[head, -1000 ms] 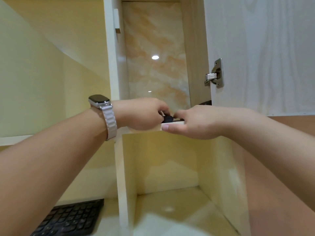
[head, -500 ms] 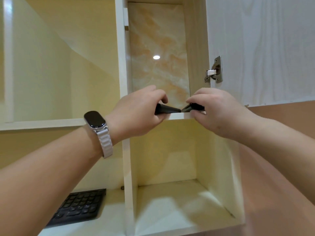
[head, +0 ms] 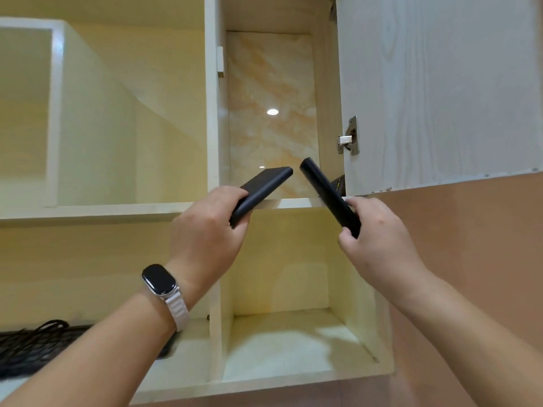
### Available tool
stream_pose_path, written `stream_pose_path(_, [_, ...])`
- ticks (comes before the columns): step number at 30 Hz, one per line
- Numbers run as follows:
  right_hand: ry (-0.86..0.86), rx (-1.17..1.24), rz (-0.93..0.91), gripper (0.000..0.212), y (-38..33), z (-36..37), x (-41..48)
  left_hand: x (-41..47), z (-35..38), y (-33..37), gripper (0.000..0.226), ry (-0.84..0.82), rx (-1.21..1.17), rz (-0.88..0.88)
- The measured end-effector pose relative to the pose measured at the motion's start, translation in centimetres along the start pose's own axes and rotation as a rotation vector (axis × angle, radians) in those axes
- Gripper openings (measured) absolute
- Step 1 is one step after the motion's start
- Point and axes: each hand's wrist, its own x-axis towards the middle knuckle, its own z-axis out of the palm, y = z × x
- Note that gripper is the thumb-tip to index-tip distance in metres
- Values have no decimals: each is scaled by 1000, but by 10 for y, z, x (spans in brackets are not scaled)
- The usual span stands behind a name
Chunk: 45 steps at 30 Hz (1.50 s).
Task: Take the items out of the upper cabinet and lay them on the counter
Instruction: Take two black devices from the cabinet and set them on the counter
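Each hand holds a black bar clear of the shelf (head: 293, 203): left hand (head: 205, 233) grasping one bar (head: 258, 192) at 11 o'clock, right hand (head: 379, 245) the other bar (head: 329, 198) at 1. Keep both grips firm, tips apart, and lower them steadily to the bench, which is out of view.

Home office: cabinet (head: 435, 92), keyboard (head: 35, 348)

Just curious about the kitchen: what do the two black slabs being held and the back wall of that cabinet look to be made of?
The left slab and right slab look like matte black plastic, though coated metal is possible: smooth, rounded edges, barely any shine. The back panel looks like glossy marble-pattern tile or laminate: orange veining and a mirrored lamp spot.
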Motion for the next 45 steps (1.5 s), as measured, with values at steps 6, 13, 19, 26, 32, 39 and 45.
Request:
stream_pose_path(6, [-111, 365, 240, 6, 4, 4, -31, -15, -13, 10, 24, 8, 94, -184])
stream_pose_path(13, [-69, 667, 411, 9, -2, 10, -81, -58, -10, 49, 25, 87, -203, -348])
stream_pose_path(19, [-62, 771, 588, 14, 2, -7, -119, -100, -14, 87, 21, 9, -668, -722])
stream_pose_path(26, [-3, 703, 778, 9, -5, -7, -170, -154, -3, 104, 11, -236, -1108, -1120])
stream_pose_path(32, [65, 620, 950, 4, -24, 4, -227, -206, 0, 106, 14, -448, -1409, -1417])
stream_pose_path(39, [175, 426, 1132, 10, -56, -3, -303, -272, -7, 124, 20, -760, -1697, -1706])
stream_pose_path(45, [325, 174, 1316, 11, -88, -26, -372, -318, -16, 148, 32, -1061, -1918, -1764])
